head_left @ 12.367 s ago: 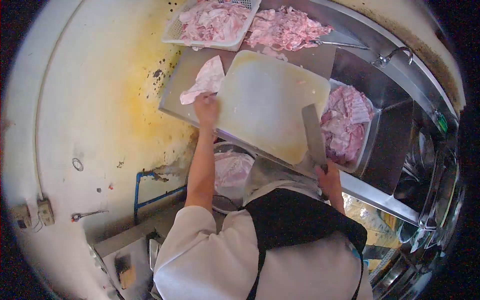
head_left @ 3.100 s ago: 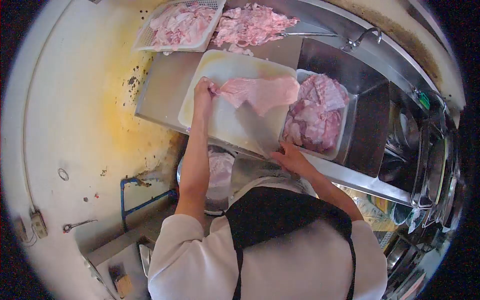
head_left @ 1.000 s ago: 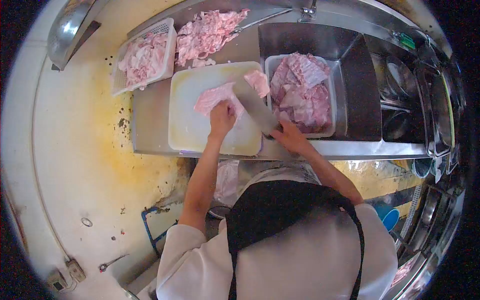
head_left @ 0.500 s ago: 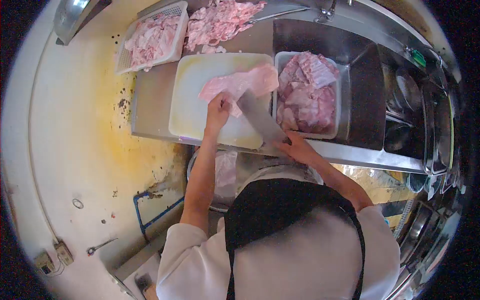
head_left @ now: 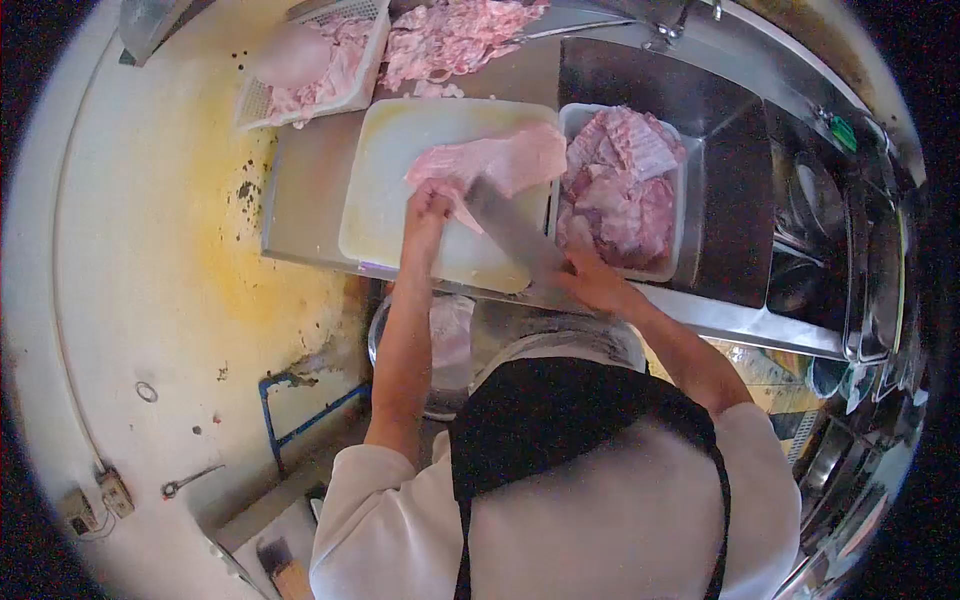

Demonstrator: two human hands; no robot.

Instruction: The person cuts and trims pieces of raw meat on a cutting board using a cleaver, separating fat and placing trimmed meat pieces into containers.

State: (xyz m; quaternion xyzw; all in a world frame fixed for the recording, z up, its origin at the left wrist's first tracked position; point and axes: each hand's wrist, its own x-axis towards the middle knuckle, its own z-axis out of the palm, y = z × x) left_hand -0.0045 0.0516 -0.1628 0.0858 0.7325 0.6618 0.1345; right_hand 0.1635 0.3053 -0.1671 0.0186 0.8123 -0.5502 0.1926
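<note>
A pale pink piece of meat (head_left: pixel 510 160) lies across the white cutting board (head_left: pixel 385 220), reaching its right edge. My left hand (head_left: pixel 430 205) is closed on the lower left edge of that meat. In my right hand (head_left: pixel 592 275) is the handle of a wide-bladed knife (head_left: pixel 515 225). The blade slants up and left, its tip at the lower edge of the meat, close to my left hand. Right of the board, a white tub (head_left: pixel 680 225) holds darker pink meat pieces (head_left: pixel 625 190).
At the upper left stands a white perforated basket (head_left: pixel 368 75) with pale pieces. Beside it a heap of pink trimmings (head_left: pixel 455 40) lies on the steel counter (head_left: pixel 310 195). A metal bowl (head_left: pixel 380 335) with pale meat is below the counter edge. A faucet (head_left: pixel 672 32) rises at the back.
Since the earliest frame, meat has come onto the board, and my left hand has moved from the board's left side to that meat. The knife has swung left over it. The view has shifted.
</note>
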